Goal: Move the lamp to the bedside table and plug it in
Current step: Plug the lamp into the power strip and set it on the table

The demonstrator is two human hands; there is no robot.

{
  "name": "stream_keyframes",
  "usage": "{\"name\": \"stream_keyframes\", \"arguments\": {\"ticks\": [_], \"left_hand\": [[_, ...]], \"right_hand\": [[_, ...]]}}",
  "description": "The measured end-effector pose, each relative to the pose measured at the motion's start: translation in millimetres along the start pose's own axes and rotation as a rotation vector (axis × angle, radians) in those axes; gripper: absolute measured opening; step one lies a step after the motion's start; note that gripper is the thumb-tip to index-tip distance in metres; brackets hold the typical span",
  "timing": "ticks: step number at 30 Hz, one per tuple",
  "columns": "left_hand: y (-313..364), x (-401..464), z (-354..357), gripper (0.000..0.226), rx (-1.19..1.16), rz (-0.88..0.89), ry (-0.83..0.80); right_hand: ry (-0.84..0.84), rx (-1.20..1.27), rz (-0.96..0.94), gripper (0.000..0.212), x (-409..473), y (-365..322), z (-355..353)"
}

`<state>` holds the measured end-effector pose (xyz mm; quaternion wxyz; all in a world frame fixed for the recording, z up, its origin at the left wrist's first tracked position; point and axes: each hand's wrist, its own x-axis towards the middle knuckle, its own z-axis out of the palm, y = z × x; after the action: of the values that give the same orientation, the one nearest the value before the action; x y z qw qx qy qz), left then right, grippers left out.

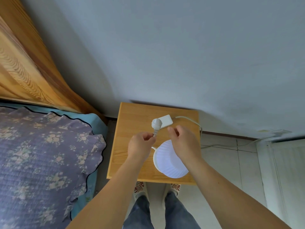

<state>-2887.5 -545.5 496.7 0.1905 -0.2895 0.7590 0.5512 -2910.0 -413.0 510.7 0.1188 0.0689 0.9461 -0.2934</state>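
Note:
A white lamp with a pleated shade [168, 161] stands on the wooden bedside table [132, 123], near its front right. My left hand [140, 146] pinches the lamp's cord just behind its round white plug [156, 123]. The plug rests on the left end of a white power strip [166, 121] at the back of the table. My right hand [184, 142] hovers over the lamp shade with fingers loosely curled and nothing in it.
The power strip's cable [194, 123] runs off the table's right edge to the tiled floor. A bed with a floral pillow [46, 146] and wooden headboard [24, 63] lies to the left. The wall is directly behind the table.

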Motion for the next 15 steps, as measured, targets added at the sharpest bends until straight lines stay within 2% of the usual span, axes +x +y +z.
{"name": "stream_keyframes", "arguments": {"ticks": [5, 9, 13, 15], "left_hand": [[4.5, 4.6, 0.8, 0.014, -0.006, 0.044, 0.034], [12.9, 11.4, 0.7, 0.024, 0.026, 0.092, 0.057], [22.1, 23.5, 0.3, 0.008, 0.082, 0.145, 0.089], [26.0, 30.7, 1.7, 0.008, 0.115, 0.178, 0.111]], "right_hand": [[-0.141, -0.022, -0.047, 0.039, 15.5, -20.1, -7.3], [-0.157, -0.124, -0.086, 0.034, 30.9, -28.0, -9.0], [-0.175, -0.098, -0.108, 0.035, 47.2, -32.7, -11.8], [-0.173, -0.095, -0.124, 0.032, 56.0, -33.7, -13.4]]}}
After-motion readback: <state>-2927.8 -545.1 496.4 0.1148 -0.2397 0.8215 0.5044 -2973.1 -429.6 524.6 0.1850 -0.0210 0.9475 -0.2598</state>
